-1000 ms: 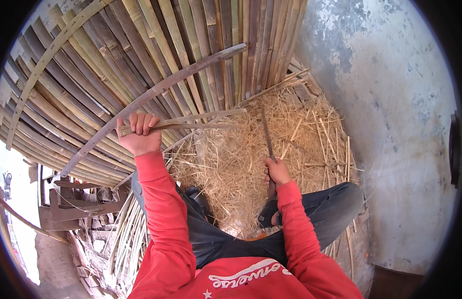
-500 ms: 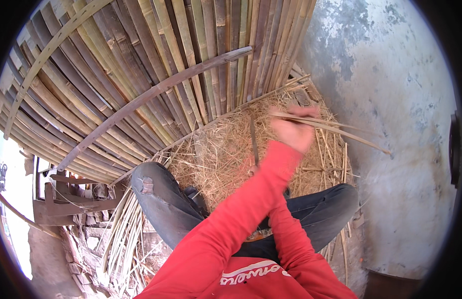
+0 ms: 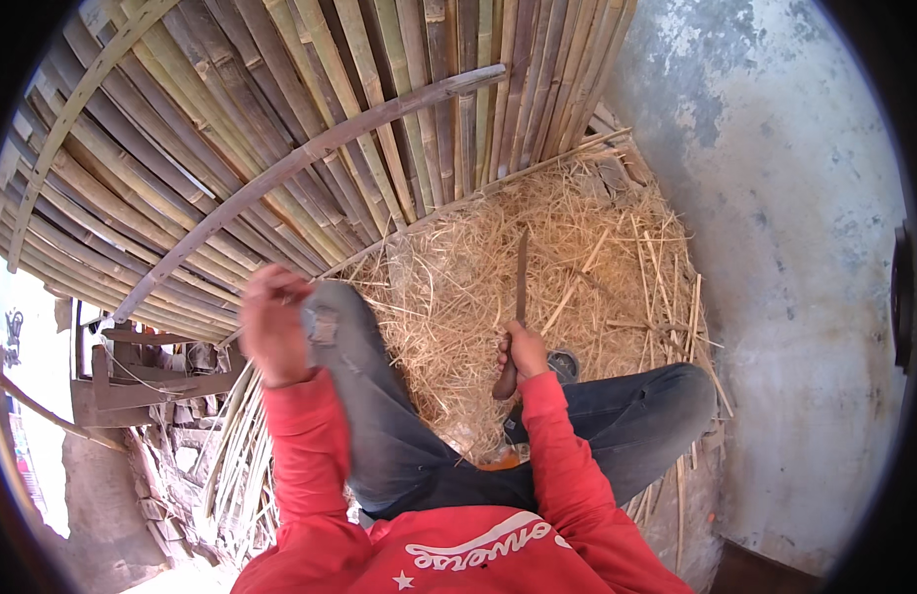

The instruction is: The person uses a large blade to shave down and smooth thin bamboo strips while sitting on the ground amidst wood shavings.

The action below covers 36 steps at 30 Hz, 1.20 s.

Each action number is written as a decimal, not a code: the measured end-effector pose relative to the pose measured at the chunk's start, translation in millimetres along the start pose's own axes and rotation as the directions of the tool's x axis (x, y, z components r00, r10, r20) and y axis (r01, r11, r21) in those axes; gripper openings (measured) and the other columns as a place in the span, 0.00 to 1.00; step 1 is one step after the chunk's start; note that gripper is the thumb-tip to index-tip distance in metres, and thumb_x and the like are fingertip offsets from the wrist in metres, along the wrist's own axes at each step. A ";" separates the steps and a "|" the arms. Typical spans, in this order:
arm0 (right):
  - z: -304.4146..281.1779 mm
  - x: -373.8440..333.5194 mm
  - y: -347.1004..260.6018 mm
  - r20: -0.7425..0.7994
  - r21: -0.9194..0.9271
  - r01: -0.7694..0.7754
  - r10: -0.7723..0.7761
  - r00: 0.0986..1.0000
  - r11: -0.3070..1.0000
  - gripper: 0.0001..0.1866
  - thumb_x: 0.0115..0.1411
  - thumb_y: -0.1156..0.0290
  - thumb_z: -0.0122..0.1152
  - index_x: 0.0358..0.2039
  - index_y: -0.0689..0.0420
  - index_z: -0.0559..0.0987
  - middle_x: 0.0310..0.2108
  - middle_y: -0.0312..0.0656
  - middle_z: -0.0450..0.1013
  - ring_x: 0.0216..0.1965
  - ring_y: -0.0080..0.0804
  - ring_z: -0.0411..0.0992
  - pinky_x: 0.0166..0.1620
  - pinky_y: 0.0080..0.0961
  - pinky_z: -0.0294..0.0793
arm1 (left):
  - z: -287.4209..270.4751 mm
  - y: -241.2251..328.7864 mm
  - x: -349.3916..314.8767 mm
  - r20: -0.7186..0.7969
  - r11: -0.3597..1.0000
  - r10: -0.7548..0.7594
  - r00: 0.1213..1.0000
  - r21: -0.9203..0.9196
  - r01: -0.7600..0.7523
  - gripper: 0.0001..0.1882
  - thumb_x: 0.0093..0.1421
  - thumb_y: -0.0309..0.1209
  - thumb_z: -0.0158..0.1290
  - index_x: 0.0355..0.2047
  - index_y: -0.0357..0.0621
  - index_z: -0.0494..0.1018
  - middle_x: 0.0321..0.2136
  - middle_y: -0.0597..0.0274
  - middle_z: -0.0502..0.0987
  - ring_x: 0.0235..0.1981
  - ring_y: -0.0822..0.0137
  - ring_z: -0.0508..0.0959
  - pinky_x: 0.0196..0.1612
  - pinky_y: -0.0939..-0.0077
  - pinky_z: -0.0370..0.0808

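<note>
While a wide brown-and-green bamboo-slat panel (image 3: 379, 119) spreads beyond loose yellow straw (image 3: 453, 297), the bare left hand (image 3: 276, 332) beside the faded denim knee (image 3: 344, 307) is too blurred to tell how open it is or what it holds. The bare right hand (image 3: 527, 352) wraps snugly round a long, narrow, dark-bladed knife (image 3: 522, 282), pointing away over the straw.

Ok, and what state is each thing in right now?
Knife: blade bare, pointing forward
Right hand: closed on the knife
Left hand: blurred, nothing visible in it
Straw-like shavings: loose, scattered
Bamboo slats: lined up side by side
Jeans: worn at the left knee
Wall: patchy, stained
</note>
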State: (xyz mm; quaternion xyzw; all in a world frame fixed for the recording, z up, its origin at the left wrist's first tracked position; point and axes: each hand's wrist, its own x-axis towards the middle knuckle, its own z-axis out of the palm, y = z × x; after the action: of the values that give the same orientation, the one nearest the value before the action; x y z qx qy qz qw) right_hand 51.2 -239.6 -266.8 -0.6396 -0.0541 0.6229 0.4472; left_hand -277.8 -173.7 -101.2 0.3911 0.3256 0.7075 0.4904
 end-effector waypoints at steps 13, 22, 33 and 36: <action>-18.5 -160.2 -150.2 -0.093 0.197 0.511 -0.503 0.859 0.837 0.09 0.66 0.65 0.59 0.40 0.55 0.71 0.21 0.35 0.66 0.13 0.23 0.64 0.15 0.22 0.64 | -357.9 -220.1 -236.3 -0.627 -0.425 -0.174 0.760 0.743 0.516 0.41 0.70 0.59 0.39 0.76 0.50 0.50 0.76 0.46 0.45 0.75 0.47 0.49 0.75 0.44 0.37; -147.7 -217.4 -202.9 -0.438 -0.287 0.753 -0.780 0.447 0.593 0.12 0.67 0.64 0.62 0.39 0.58 0.73 0.21 0.34 0.64 0.12 0.20 0.61 0.15 0.20 0.60 | -342.9 -197.0 -182.3 -0.690 -0.398 0.113 0.715 0.628 0.669 0.41 0.64 0.44 0.57 0.75 0.61 0.54 0.75 0.51 0.51 0.75 0.50 0.52 0.70 0.41 0.56; -280.2 -99.7 -79.1 -0.594 -0.442 0.278 -0.511 0.622 0.853 0.10 0.62 0.66 0.64 0.32 0.59 0.76 0.20 0.38 0.72 0.12 0.23 0.68 0.15 0.23 0.65 | -426.1 -218.7 -114.3 -0.495 -0.553 -0.304 0.814 0.787 0.273 0.15 0.56 0.40 0.58 0.32 0.40 0.84 0.35 0.42 0.84 0.40 0.45 0.84 0.46 0.50 0.80; -326.0 -16.5 -47.1 -0.580 -0.734 0.104 -0.699 0.419 0.672 0.13 0.58 0.65 0.66 0.33 0.62 0.77 0.21 0.42 0.75 0.17 0.31 0.72 0.22 0.31 0.72 | -439.3 -218.7 -115.3 -0.403 -0.588 -0.296 0.866 0.791 0.168 0.15 0.57 0.42 0.59 0.29 0.41 0.84 0.34 0.43 0.84 0.41 0.47 0.85 0.46 0.52 0.80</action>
State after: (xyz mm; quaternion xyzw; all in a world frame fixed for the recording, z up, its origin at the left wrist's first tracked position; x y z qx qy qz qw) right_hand 346.1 -386.5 -281.7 -0.9216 -0.1899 0.0521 0.3345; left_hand -540.6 -249.8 -524.6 0.5386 0.8329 -0.0983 0.0812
